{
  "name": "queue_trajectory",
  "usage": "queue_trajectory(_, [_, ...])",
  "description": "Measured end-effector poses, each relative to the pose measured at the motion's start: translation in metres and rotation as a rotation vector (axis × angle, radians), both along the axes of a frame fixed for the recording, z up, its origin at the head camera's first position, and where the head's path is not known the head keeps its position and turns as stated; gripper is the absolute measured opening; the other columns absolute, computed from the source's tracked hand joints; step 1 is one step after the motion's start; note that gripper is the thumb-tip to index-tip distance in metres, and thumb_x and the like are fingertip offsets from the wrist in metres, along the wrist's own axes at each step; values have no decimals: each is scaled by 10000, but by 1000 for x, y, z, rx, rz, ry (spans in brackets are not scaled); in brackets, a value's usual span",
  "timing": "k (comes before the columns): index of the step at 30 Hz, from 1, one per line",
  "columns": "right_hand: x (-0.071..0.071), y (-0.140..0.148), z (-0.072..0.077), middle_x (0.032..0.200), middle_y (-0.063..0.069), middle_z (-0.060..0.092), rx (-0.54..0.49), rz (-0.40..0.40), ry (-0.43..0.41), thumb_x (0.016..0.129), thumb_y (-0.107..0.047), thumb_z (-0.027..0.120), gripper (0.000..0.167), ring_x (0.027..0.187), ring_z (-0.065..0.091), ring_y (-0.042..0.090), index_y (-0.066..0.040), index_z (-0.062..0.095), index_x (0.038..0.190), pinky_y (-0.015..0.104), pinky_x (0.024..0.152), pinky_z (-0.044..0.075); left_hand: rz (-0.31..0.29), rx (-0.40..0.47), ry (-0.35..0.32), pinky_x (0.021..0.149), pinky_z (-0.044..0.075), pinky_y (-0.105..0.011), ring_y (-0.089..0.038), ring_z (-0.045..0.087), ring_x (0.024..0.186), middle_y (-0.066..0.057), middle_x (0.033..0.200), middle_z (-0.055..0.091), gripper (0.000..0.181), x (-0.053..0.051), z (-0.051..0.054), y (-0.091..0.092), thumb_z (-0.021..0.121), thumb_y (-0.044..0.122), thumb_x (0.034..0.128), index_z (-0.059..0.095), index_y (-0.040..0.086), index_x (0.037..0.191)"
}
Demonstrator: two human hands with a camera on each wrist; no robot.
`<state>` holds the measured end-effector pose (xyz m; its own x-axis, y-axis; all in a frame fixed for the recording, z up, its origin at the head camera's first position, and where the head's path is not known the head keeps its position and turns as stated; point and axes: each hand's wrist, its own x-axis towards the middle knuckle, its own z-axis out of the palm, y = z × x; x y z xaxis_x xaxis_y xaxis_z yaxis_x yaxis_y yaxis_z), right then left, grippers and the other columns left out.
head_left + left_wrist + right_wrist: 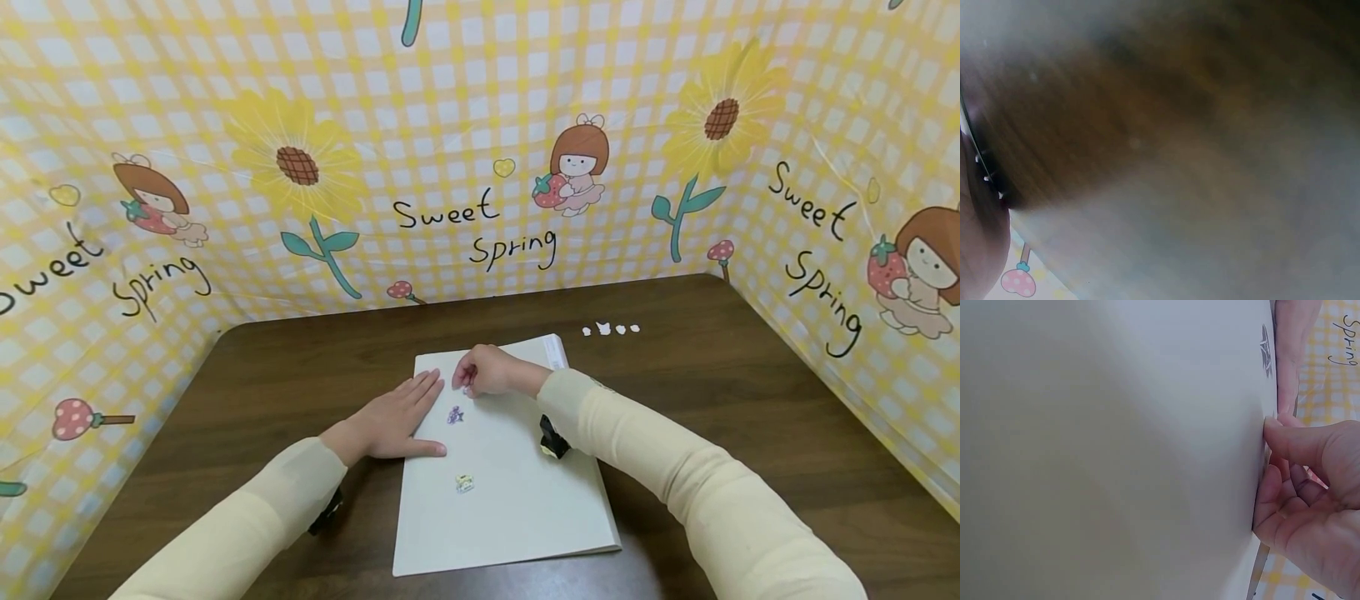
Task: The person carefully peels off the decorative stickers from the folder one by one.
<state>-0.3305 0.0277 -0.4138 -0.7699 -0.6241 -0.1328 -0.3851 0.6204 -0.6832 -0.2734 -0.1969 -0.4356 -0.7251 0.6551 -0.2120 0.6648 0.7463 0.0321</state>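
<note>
A large white pad lies on the dark wooden table, with a purple sticker and a yellowish sticker on its face. My left hand rests flat across the pad's left edge, fingers straight and thumb spread. Over the upper part of the pad, my right hand has its fingers curled and pinches a small sticker down at the surface; the fingers mostly hide it. In the right wrist view the thumb and fingers of that hand touch the pad. The left wrist view is mostly blurred.
Several small white pieces lie in a row on the table, beyond the pad's upper right corner. A yellow checked cloth stands around the table's back and sides. Black wrist cameras sit under both sleeves.
</note>
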Motion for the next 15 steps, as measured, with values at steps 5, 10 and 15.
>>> queue_trajectory(5, [0, 0, 2, 792, -22, 633, 8, -4, -9, 843, 25, 729, 138, 748, 523, 113, -83, 744, 928, 195, 680, 444, -2, 1, 4, 1160, 128, -420, -268, 14, 1473, -128, 1617, 16, 1136, 0, 0, -1, 344, 850, 807, 96, 31, 1554])
queue_trajectory(10, [1, 2, 2, 762, -22, 630, 18, -14, -7, 840, 16, 734, 113, 716, 520, 104, -89, 741, 881, 202, 653, 433, -4, 1, 8, 1160, 128, -415, -269, 18, 1473, -132, 1616, 17, 1146, 0, 0, -2, 324, 862, 801, 101, 27, 1553])
queue_trajectory(15, [1, 3, 2, 739, -22, 631, 22, -25, 1, 840, 5, 742, 101, 699, 523, 104, -96, 733, 835, 205, 646, 433, -4, 7, 13, 1159, 135, -419, -270, 25, 1473, -129, 1617, 24, 1148, 1, 0, -2, 323, 866, 796, 109, 31, 1554])
